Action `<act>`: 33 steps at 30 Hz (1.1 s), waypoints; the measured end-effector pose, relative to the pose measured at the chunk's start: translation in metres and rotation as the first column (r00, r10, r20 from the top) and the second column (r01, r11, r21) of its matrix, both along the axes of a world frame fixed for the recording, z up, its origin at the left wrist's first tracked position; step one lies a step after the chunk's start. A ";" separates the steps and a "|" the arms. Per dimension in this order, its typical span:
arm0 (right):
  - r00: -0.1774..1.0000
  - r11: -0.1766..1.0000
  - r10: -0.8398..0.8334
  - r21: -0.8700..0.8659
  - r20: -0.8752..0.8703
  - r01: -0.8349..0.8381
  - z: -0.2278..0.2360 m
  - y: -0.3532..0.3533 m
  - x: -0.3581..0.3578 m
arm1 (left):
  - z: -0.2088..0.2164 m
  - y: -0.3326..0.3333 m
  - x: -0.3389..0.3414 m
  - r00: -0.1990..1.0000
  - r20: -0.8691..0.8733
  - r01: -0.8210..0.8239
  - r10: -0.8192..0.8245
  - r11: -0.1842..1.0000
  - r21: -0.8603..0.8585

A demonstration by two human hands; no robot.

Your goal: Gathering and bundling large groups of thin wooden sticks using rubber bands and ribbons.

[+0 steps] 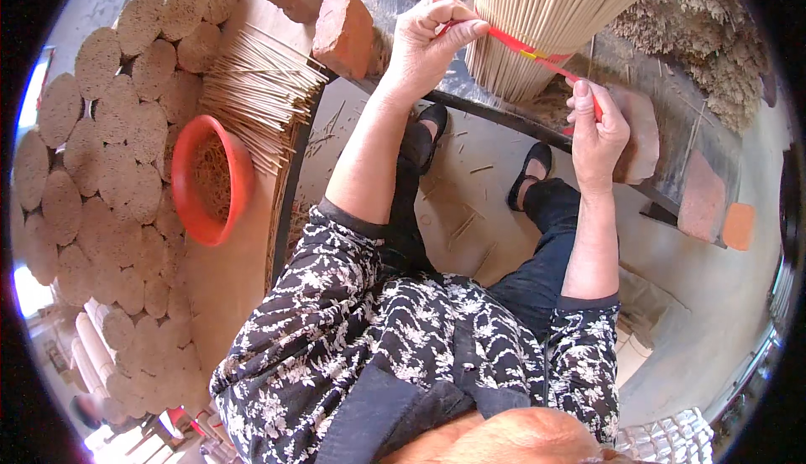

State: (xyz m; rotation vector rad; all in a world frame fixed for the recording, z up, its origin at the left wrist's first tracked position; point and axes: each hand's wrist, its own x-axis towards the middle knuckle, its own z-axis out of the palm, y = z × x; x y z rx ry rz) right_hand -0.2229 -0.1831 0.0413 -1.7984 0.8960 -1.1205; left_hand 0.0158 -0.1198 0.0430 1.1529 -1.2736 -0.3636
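A red strip (505,39) with a yellow patch stretches taut at 1 o'clock, crossing the near side of a thick bundle of sticks (525,10) that stands on the dark counter (457,84); whether the strip also runs behind the bundle cannot be told from here. The left hand (426,40), at 12 o'clock, pinches one end between thumb and fingers; the right hand (600,132), at 2 o'clock, grips the other, fingers curled and thumb raised along it. The step in hand appears to be the tying of the bundle; the next move would likely call for even tension on both ends, the strip kept level against the sticks, and a crossing of the ends to secure it.

Beyond the right hand, toward 3 o'clock, sit a pale block (635,135) and a reddish slab (703,195); a brown fibrous heap (705,44) fills 2 o'clock; a rough brick (343,36) rests near the left wrist, toward 11 o'clock. Loose sticks (260,94) fan out at 10 o'clock; an orange bowl (245,183) of fine brown shreds sits at 9 o'clock, just beside a wall of stacked round-ended bundles (113,128).
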 end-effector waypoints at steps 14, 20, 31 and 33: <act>0.999 0.990 -0.039 -0.139 0.004 0.040 0.008 0.007 -0.009 | 0.008 0.007 -0.009 0.998 0.003 -0.060 0.060 0.998 0.019; 0.996 0.997 -0.041 -0.056 0.080 0.046 0.001 0.007 -0.005 | 0.002 0.010 -0.010 0.996 0.002 -0.088 0.088 0.994 0.068; 0.986 0.980 -0.122 0.173 0.113 0.101 0.003 -0.007 0.001 | 0.002 0.008 -0.014 0.971 -0.210 -0.094 0.116 0.989 0.111; 0.984 0.980 -0.123 0.171 0.128 0.100 0.002 -0.009 0.001 | 0.002 0.008 -0.014 0.970 -0.215 -0.091 0.112 0.990 0.106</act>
